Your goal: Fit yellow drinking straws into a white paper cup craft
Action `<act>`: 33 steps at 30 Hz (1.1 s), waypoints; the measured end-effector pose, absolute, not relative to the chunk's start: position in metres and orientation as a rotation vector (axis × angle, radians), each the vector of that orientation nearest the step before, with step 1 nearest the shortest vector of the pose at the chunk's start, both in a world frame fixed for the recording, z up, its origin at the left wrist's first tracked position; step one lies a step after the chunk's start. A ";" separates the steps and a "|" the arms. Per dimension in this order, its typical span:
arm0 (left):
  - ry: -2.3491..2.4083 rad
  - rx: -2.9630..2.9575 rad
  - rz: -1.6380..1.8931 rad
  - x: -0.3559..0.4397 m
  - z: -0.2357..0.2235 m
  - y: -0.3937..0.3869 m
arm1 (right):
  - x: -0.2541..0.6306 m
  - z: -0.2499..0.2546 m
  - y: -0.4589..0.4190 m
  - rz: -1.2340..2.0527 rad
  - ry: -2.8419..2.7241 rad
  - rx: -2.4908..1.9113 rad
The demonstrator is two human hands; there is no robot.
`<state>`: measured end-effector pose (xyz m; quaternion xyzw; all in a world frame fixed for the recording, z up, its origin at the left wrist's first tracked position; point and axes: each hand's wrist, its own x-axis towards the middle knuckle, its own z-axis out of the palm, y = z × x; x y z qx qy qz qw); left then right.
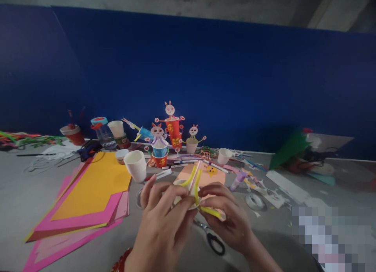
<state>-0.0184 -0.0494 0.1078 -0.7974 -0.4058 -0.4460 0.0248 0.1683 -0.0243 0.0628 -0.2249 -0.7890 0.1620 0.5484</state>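
Observation:
A small white paper cup [178, 182] is in my left hand [166, 221], its fingers closed around it and covering much of it. Yellow fuzzy pipe cleaners [197, 181] and a pale pink stick [195, 176] rise out of the cup. At the cup's right side, my right hand [230, 217] is closed on a yellow pipe cleaner [210, 212] that bends outward over its fingers. Below the hands lie black-handled scissors [216, 244]. Behind them is a peach paper sheet [186, 172] with a yellow cutout animal face [211, 170].
Paper-cup figures with animal faces [173, 129] stand at the back. Colored paper sheets [88, 190] and a white cup [135, 166] are on the left. Rightward lie a purple glue stick [238, 181], a tape roll [255, 201] and paper scraps [268, 195]. A blue partition [205, 76] stands behind.

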 end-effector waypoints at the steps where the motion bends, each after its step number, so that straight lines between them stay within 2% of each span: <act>1: -1.251 -2.458 -1.380 -0.018 0.107 -0.049 | 0.168 0.062 -0.025 0.396 -1.872 -0.554; 33: -1.170 -2.486 -1.397 -0.018 0.099 -0.042 | 0.171 0.067 -0.028 0.550 -1.782 -0.699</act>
